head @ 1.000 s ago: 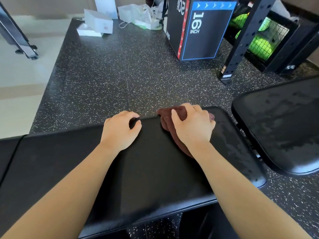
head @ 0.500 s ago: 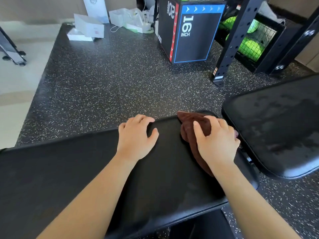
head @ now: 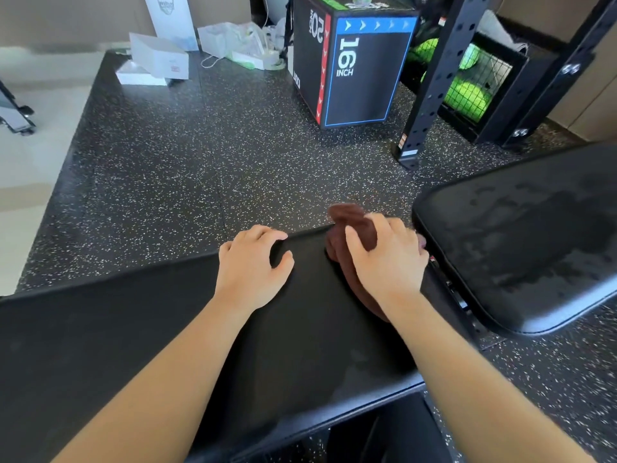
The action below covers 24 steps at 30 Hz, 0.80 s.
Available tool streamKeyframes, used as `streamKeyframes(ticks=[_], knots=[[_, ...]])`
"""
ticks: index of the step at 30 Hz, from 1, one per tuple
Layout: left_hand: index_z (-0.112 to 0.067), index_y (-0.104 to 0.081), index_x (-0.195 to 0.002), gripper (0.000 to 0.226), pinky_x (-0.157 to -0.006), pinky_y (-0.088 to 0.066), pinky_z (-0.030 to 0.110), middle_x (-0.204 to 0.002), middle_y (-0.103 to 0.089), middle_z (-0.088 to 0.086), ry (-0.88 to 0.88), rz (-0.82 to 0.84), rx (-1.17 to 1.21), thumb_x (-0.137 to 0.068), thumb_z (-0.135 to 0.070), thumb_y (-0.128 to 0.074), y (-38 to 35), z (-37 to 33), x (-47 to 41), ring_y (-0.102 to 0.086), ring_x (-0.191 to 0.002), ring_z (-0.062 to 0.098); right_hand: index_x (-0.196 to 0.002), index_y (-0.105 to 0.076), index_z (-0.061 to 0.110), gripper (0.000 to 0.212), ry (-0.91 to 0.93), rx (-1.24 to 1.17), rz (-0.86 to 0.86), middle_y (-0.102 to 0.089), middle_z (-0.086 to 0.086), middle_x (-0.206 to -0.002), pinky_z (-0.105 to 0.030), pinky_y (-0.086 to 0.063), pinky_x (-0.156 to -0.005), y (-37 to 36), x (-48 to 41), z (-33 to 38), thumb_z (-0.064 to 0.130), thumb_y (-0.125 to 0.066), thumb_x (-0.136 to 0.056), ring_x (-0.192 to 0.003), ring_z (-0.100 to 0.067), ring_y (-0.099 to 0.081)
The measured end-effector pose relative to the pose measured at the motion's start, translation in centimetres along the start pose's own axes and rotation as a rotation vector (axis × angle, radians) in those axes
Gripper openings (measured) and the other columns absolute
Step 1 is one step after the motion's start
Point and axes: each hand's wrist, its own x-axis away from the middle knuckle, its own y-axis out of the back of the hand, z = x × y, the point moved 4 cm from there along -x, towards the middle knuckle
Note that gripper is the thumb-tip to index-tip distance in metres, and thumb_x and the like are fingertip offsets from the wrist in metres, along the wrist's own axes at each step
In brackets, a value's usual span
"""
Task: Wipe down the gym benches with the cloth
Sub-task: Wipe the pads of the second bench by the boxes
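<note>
A person leans over a long black bench (head: 167, 329) with both hands on it. The right hand (head: 389, 262) is pressed down flat on a brown cloth (head: 347, 218), with the fingers spread and curled a little over the bunched top. The cloth sits at the far right end of the bench pad, and a bit of it sticks out past the far edge. The left hand (head: 252, 265) holds nothing. It rests on the far edge of the pad, just beside the cloth, with the fingers bent over the rim, and it looks like it is keeping the person steady. The cloth looks soft and floppy, so it will likely squash and fold under a push. I think it is best to keep a flat palm on the middle of it, so it slides as one lump. The pad looks smooth and a bit shiny, so the cloth should glide easily. Another bench (head: 534, 235) stands just to the right, and its top looks streaky.
</note>
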Motion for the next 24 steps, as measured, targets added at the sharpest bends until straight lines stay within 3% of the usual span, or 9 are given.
streamKeyframes(ticks=[5,16,24], knots=[[-0.03,-0.059,-0.113,0.035,-0.094,-0.032,0.04,-0.118,-0.056,-0.009,-0.013,-0.022,-0.018,-0.083,-0.043,-0.047,0.0,-0.1,0.0,-0.049,-0.112,0.017,-0.116,-0.06,0.033,0.039,-0.015,0.001,-0.048,-0.058,0.006,-0.121,-0.047,-0.038,-0.088,1.4,4.3,-2.0,0.056,-0.054,-0.085,-0.111,-0.027,-0.049],[-0.031,-0.058,-0.111,0.03,-0.093,-0.03,0.039,-0.117,-0.055,-0.012,0.007,-0.012,-0.009,-0.083,-0.041,-0.052,0.0,-0.1,-0.2,-0.048,-0.11,0.016,-0.121,-0.054,0.027,0.042,-0.082,0.027,-0.014,-0.056,-0.007,-0.124,-0.049,-0.034,-0.093,-0.7,-4.7,-1.0,0.054,-0.043,-0.092,-0.113,-0.034,-0.049],[-0.026,-0.06,-0.112,0.03,-0.094,-0.037,0.043,-0.117,-0.056,-0.007,-0.034,0.015,0.008,-0.084,-0.036,-0.054,0.3,-0.5,0.0,-0.05,-0.111,0.02,-0.121,-0.055,0.031,0.042,-0.046,0.012,-0.012,-0.055,0.0,-0.125,-0.046,-0.035,-0.092,1.2,1.0,-2.4,0.057,-0.045,-0.091,-0.115,-0.031,-0.046]])
